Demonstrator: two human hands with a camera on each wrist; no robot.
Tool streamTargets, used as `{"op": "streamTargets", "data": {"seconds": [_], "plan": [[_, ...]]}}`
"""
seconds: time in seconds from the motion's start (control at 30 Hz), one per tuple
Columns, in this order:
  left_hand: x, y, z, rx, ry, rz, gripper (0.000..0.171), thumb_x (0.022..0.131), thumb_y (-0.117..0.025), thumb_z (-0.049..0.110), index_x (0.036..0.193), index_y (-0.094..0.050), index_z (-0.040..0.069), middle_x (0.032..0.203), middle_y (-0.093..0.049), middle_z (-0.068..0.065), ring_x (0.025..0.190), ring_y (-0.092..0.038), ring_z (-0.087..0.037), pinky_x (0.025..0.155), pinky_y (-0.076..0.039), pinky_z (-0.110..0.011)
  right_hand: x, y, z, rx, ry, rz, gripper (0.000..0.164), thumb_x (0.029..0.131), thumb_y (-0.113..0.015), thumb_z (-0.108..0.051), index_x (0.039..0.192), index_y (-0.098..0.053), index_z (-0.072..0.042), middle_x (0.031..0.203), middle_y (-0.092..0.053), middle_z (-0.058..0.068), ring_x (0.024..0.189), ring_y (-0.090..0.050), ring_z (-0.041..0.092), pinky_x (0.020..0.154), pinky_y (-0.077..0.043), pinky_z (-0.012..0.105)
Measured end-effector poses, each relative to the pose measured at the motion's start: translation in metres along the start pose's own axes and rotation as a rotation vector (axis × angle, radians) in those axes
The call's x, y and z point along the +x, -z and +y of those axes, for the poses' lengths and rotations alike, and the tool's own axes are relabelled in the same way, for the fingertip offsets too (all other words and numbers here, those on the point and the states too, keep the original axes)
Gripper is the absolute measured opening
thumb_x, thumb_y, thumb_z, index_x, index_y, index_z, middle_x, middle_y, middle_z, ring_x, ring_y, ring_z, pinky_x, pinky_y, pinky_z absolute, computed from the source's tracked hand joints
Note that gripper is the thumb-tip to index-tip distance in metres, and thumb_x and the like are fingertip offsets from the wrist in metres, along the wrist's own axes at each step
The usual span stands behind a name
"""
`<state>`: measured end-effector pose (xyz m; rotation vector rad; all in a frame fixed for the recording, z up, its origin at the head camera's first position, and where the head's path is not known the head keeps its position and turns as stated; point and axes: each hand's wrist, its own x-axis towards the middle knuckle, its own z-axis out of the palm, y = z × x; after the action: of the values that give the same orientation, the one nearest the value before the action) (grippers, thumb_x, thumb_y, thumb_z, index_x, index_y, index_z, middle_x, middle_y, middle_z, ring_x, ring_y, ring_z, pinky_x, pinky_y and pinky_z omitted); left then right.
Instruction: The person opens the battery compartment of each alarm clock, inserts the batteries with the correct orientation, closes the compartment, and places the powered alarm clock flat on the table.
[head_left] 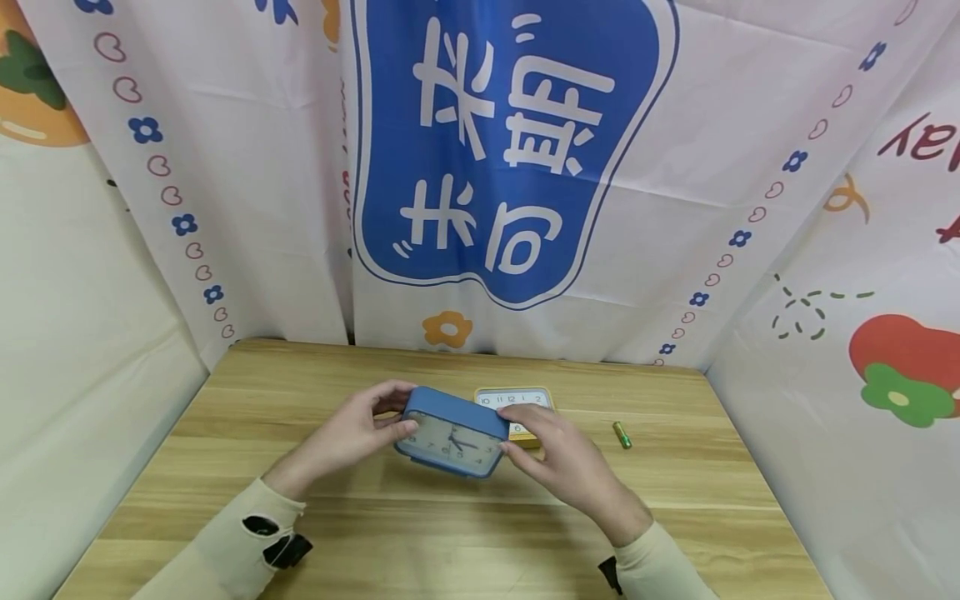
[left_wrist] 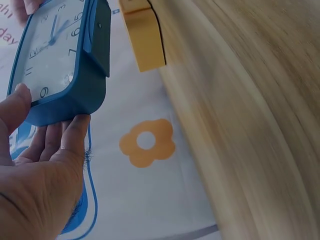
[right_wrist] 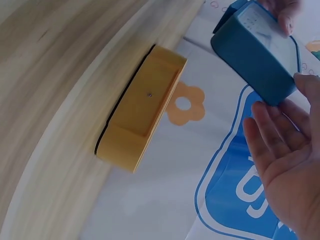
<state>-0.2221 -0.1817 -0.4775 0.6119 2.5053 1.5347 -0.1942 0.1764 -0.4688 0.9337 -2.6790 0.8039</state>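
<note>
A blue alarm clock (head_left: 457,433) with a pale face is held off the table, tilted, between both hands. My left hand (head_left: 363,427) grips its left end, thumb on the face and fingers behind. At the opposite end, my right hand (head_left: 566,462) pinches the clock's edge between thumb and fingers. The left wrist view shows the numerals and hands on the blue clock's face (left_wrist: 55,55). Behind it on the table stands a yellow clock (head_left: 513,397), partly hidden by the blue clock and the right hand.
A green battery (head_left: 622,434) lies on the wooden table (head_left: 720,500), right of the yellow clock. Printed cloth (head_left: 285,208) hangs along the table's back edge, and pale cloth walls rise at both sides.
</note>
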Motion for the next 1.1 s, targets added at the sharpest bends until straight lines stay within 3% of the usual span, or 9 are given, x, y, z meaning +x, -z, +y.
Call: {"op": "streamTargets", "data": {"seconds": [0.2, 0.4, 0.73, 1.1], "plan": [[-0.004, 0.011, -0.003, 0.007, 0.007, 0.04, 0.057, 0.114, -0.079, 0.017, 0.163, -0.059, -0.004, 0.153, -0.071, -0.027, 0.148, -0.068, -0.052, 0.118, -0.067, -0.046, -0.004, -0.001, 0.007, -0.158, 0.077, 0.04, 0.049, 0.107, -0.089, -0.027, 0.151, -0.075, -0.012, 0.152, -0.081, 0.008, 0.141, -0.079, 0.029, 0.116, -0.069, 0.05], [-0.005, 0.022, -0.008, -0.013, 0.035, 0.089, 0.057, 0.113, -0.08, 0.012, 0.163, -0.058, -0.004, 0.156, -0.068, -0.029, 0.151, -0.065, -0.055, 0.117, -0.067, -0.038, -0.009, -0.001, 0.012, -0.259, 0.092, -0.004, 0.054, 0.11, -0.084, -0.035, 0.159, -0.072, -0.013, 0.16, -0.076, 0.009, 0.146, -0.076, 0.031, 0.121, -0.065, 0.052], [-0.005, 0.046, -0.025, -0.038, 0.07, 0.14, 0.06, 0.115, -0.078, 0.014, 0.166, -0.053, -0.004, 0.162, -0.065, -0.032, 0.156, -0.061, -0.055, 0.106, -0.058, -0.012, -0.014, -0.003, 0.017, -0.29, 0.074, -0.068, 0.057, 0.112, -0.081, -0.041, 0.161, -0.071, -0.014, 0.163, -0.075, 0.007, 0.148, -0.075, 0.031, 0.123, -0.064, 0.055], [-0.003, 0.074, -0.048, 0.029, 0.096, 0.168, 0.064, 0.117, -0.074, 0.013, 0.17, -0.046, -0.009, 0.167, -0.058, -0.037, 0.158, -0.058, -0.058, 0.103, -0.053, -0.004, -0.017, -0.006, 0.024, -0.307, 0.082, -0.072, 0.054, 0.113, -0.08, -0.04, 0.16, -0.072, -0.015, 0.163, -0.075, 0.006, 0.148, -0.075, 0.03, 0.124, -0.063, 0.055]]}}
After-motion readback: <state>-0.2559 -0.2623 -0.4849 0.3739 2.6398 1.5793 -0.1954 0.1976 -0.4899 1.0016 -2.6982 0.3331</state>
